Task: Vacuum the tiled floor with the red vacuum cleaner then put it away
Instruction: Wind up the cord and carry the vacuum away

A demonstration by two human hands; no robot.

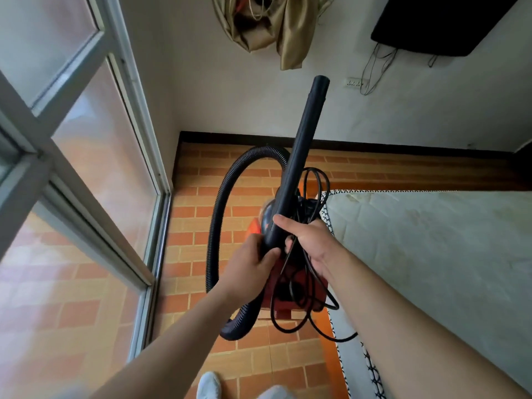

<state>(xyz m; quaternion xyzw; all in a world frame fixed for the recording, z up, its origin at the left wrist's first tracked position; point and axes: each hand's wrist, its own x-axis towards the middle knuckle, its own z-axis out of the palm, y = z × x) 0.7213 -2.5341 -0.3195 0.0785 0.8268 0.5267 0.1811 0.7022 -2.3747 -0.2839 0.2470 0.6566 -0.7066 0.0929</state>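
The red vacuum cleaner (pixel 299 289) hangs above the tiled floor (pixel 201 203), mostly hidden behind my hands and a tangle of black power cord (pixel 312 180). Its black wand (pixel 305 139) points up and away towards the far wall. My right hand (pixel 308 243) is shut on the wand's lower end together with loops of the cord. My left hand (pixel 253 263) grips the black handle part just left of it. The ribbed black hose (pixel 218 208) arcs from the wand's far side round to the left and down under my left forearm.
A glass sliding door with a grey frame (pixel 155 156) runs along the left. A mattress (pixel 431 240) lies on the floor at the right, its edge touching the cord. Ahead is a white wall with a socket strip (pixel 353 82), hanging cables, gold cloth (pixel 273 24) and a dark screen (pixel 437 21).
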